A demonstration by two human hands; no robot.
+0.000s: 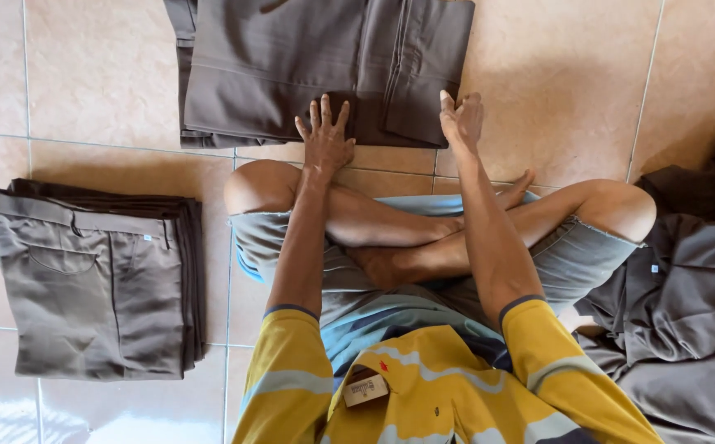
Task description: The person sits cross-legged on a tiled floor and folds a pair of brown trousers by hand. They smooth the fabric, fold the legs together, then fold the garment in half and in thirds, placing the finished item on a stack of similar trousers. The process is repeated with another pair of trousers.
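1. Nearest the camera, a yellow shirt (448, 386) with pale stripes is seen, and a small tag (365, 390) is shown at its collar.
2. Beyond it, crossed bare legs (423, 238) in light blue shorts (357, 308) are seen, the person being seated on a tiled floor (102, 74).
3. To the left of the legs, a stack (94, 284) of folded brown trousers is laid on the floor (waistband and pocket uppermost), well apart from both hands.
4. To the right, a pile (687, 304) of unfolded grey-brown garments is heaped beside the right knee.
5. Both arms are stretched forward past the knees.
6. The left hand (325, 136) is spread flat, fingers splayed wide, and is pressed palm down on the near edge of the trousers (292, 66) being folded; nothing is gripped.
7. The right hand (461, 122) is held edge-on, fingers straight and together, at the near right corner of the same trousers, where the folded flap ends; it is seen touching or just beside the cloth (which of the two cannot be told), and nothing is clasped in it.
8. Farthest off, these trousers are laid on the floor straight ahead of the knees, folded over, their upper part cut off by the frame's top edge.
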